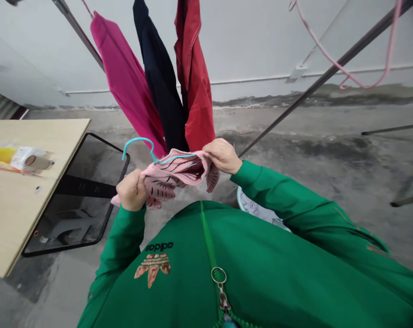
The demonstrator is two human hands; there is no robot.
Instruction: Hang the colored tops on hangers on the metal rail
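A pink garment with dark stripes (161,182) is stretched between my two hands in front of my chest. Its left side is bunched in my left hand (131,190), which is closed around the cloth. My right hand (223,156) pinches the garment's upper edge on the right. A light blue hanger (140,139) lies partly inside the garment; its hook sticks out to the left above my left hand, and the rest is hidden in the cloth. Fingertips of both hands are partly covered by fabric.
Magenta (127,86), dark navy (156,77) and red garments (196,100) hang just beyond my hands. A metal rack pole (302,98) slants on the right, near a pink hanger (354,82). A wooden table (8,214) stands left; a tub (239,198) holding cloth sits below my right arm.
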